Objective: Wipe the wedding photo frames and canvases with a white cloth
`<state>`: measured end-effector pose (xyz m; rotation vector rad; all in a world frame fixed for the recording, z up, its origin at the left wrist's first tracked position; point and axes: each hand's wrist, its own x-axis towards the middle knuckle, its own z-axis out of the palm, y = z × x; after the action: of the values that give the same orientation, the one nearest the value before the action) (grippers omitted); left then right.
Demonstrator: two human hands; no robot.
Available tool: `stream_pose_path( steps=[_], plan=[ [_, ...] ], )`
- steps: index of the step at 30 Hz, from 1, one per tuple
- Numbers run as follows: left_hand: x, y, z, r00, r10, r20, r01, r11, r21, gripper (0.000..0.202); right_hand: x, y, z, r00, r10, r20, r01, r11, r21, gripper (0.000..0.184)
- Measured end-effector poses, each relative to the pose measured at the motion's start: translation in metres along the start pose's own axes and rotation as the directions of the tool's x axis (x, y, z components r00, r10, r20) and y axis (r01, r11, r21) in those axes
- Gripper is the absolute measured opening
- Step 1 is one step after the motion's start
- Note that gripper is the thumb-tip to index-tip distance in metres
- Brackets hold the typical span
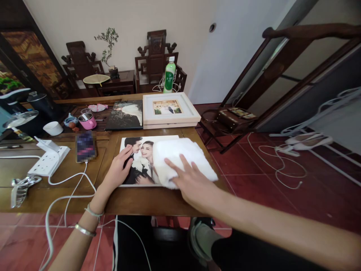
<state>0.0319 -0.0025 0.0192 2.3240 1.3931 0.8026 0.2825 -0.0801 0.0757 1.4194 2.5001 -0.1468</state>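
Observation:
A photo panel (142,165) printed with a couple lies flat at the table's front edge. Fingers stretched out, my left hand (118,167) rests on the panel's left edge. Over the panel's right part lies a folded white towel (194,154), which hides that side of the picture. My right hand (190,178) presses on the towel from above, its fingers spread and not wrapped round it. Behind the panel are a dark photo panel (124,116) and a white picture frame (194,112) with a small photo in it.
Left on the wooden table (158,201) are a white power strip (52,160), a phone (86,147) on a cable, a hair claw clip (22,190) and a pink cup (88,122). A green bottle (169,77) stands behind the frame. Wooden chairs (156,52) stand beyond.

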Motion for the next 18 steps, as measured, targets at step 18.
stream_pose_path(
  steps=[18],
  plan=[
    [0.0,0.002,-0.002,1.0,0.021,0.011,-0.021,1.0,-0.002,0.045,0.078,0.078,-0.025,0.984,-0.13,-0.122,0.135,0.99,0.033,0.056]
  ],
)
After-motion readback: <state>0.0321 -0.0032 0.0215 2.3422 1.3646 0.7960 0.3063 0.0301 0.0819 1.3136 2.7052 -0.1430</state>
